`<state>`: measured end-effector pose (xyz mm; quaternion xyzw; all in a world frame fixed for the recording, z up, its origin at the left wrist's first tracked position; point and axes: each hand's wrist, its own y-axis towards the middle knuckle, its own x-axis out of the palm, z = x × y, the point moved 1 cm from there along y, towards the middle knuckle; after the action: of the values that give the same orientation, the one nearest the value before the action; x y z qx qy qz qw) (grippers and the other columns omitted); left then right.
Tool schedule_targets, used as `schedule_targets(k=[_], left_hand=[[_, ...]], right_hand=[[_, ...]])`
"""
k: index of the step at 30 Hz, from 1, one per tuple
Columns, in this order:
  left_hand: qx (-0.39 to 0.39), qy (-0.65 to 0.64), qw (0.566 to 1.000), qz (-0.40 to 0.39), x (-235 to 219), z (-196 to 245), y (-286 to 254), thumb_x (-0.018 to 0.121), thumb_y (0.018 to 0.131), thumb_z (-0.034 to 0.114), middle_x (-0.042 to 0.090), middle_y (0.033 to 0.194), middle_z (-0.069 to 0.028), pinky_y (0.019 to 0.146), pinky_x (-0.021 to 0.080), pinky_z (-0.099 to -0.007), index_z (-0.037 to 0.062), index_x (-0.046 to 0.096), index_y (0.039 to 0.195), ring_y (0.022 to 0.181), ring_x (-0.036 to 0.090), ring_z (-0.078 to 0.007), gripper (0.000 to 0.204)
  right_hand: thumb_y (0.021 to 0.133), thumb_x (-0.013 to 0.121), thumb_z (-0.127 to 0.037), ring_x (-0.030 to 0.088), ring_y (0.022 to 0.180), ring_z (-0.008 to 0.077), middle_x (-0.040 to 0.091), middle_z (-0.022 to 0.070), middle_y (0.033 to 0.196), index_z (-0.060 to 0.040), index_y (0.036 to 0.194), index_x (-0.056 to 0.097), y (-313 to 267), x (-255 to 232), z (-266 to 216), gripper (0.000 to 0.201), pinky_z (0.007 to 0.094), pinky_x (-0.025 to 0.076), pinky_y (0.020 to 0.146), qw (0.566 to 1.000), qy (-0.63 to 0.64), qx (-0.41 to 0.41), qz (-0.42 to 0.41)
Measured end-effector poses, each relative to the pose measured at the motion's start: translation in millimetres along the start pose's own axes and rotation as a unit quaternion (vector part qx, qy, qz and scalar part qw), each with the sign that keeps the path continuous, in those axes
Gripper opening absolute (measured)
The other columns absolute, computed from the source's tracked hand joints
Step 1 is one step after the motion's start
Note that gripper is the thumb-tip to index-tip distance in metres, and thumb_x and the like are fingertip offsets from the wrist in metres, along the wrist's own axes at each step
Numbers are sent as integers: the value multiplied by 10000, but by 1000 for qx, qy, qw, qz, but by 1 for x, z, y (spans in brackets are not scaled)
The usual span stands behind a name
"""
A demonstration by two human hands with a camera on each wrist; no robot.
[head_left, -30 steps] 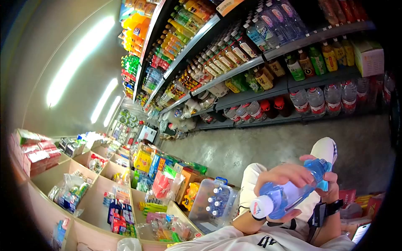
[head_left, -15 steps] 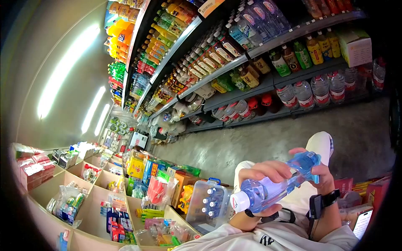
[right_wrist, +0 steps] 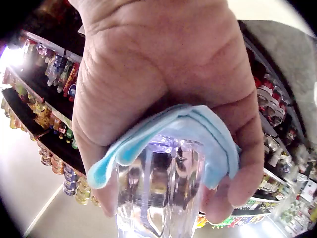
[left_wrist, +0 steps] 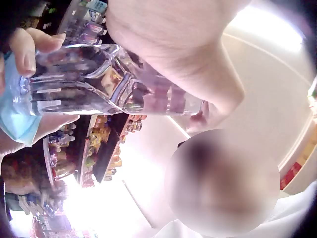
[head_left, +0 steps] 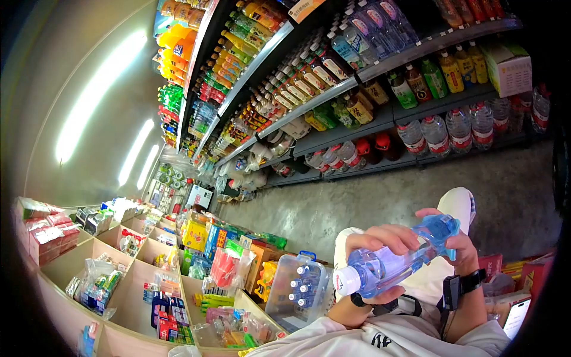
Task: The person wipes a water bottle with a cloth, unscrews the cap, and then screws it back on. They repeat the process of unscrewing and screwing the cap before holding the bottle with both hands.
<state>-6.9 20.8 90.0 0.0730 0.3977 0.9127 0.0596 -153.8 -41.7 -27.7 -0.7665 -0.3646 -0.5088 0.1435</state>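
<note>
A clear bluish plastic bottle [head_left: 386,268] with a white cap [head_left: 346,279] lies slanted above the person's lap, its cap end lower and to the left. My left hand [head_left: 380,241] grips the bottle around its body close to the cap, fingers over the top and thumb below. At the other end my right hand [head_left: 463,253] holds a folded light-blue cloth [right_wrist: 213,139] cupped against the bottle's base. In the right wrist view, cloth and fingers wrap the base on both sides. The left wrist view shows the bottle's ribbed clear side between the two hands.
A clear plastic bin [head_left: 285,309] with several small capped bottles [head_left: 306,285] stands left of the lap. Further left are wooden compartments [head_left: 128,285] of packaged goods. Drink shelves [head_left: 357,131] line the far side beyond the grey floor [head_left: 309,208]. A lit phone [head_left: 516,318] lies at right.
The bottle has turned a little flatter, its cap end moving left and up, with both hands still holding it. The head view has shifted slightly.
</note>
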Motion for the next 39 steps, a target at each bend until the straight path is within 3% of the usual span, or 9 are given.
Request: schedule_targets(k=[5, 14, 21, 23, 32, 34, 35, 37, 39], left_hand=[[21, -21, 999, -11, -2, -3, 0, 819, 765, 120, 584, 1105, -152, 916, 493, -530, 105, 413, 1264, 1032, 625, -378, 644], [-13, -6, 998, 57, 4, -7, -6, 866, 781, 253, 575, 1083, -98, 910, 480, -525, 146, 389, 1265, 999, 615, -342, 687], [-50, 54, 986, 149, 1, -13, -6, 870, 794, 291, 537, 1117, -105, 956, 480, -548, 147, 358, 1290, 1052, 605, -336, 727], [-10, 22, 996, 92, -4, -15, -5, 814, 832, 141, 563, 1148, -152, 941, 496, -535, 118, 360, 1304, 1089, 620, -363, 655], [2, -12, 1000, 0, 0, 0, -1, 828, 753, 115, 596, 1093, -154, 906, 486, -544, 112, 405, 1238, 1007, 636, -365, 644], [-3, -12, 1000, -19, 1, 6, 1, 833, 751, 122, 624, 1039, -135, 879, 496, -536, 119, 432, 1223, 957, 655, -354, 619], [-2, -12, 1000, -20, 1, 9, 1, 833, 751, 122, 624, 1039, -135, 879, 496, -536, 119, 432, 1223, 957, 655, -354, 619], [-15, -14, 999, -40, 1, 12, 1, 830, 749, 118, 631, 1026, -129, 872, 504, -527, 120, 442, 1224, 949, 660, -351, 613], [-15, -12, 999, -44, 2, 14, 3, 826, 749, 112, 633, 1025, -130, 870, 509, -522, 120, 444, 1225, 949, 663, -348, 610]], right_hand=[[626, 837, -278, 727, 933, 263, 680, 184, 1169, 46, 1444, 375, 1, 3, -1, 994, 338, 641, 679, 1000, 4, -7, 0], [619, 831, -285, 704, 978, 250, 677, 145, 1185, 7, 1458, 393, 0, -4, 4, 991, 363, 619, 715, 999, -16, -23, 17], [580, 893, -162, 659, 1097, 224, 665, 90, 1207, -36, 1500, 352, 1, -10, 5, 1074, 322, 535, 931, 998, 6, -49, 34], [568, 902, -142, 658, 1103, 225, 665, 90, 1213, -43, 1508, 343, 2, -12, 6, 1097, 324, 530, 942, 998, 8, -53, 36], [554, 903, -142, 643, 1159, 245, 661, 133, 1247, -15, 1491, 367, 0, -9, 3, 1087, 348, 476, 1038, 999, 16, -30, -2], [559, 894, -158, 695, 1002, 228, 691, 152, 1168, 18, 1463, 397, 1, -5, 5, 1046, 327, 558, 860, 1000, 15, -20, 12], [559, 894, -158, 695, 1002, 228, 691, 152, 1168, 18, 1463, 397, 1, -4, 3, 1046, 327, 558, 860, 1000, 15, -20, 11], [575, 875, -184, 692, 748, 180, 715, 147, 1035, 37, 1433, 423, 0, -2, -1, 994, 272, 543, 574, 1000, 16, 11, -18], [592, 860, -210, 658, 662, 157, 714, 143, 990, 45, 1424, 427, 0, -4, 1, 973, 254, 489, 488, 1000, 8, 11, -27]])
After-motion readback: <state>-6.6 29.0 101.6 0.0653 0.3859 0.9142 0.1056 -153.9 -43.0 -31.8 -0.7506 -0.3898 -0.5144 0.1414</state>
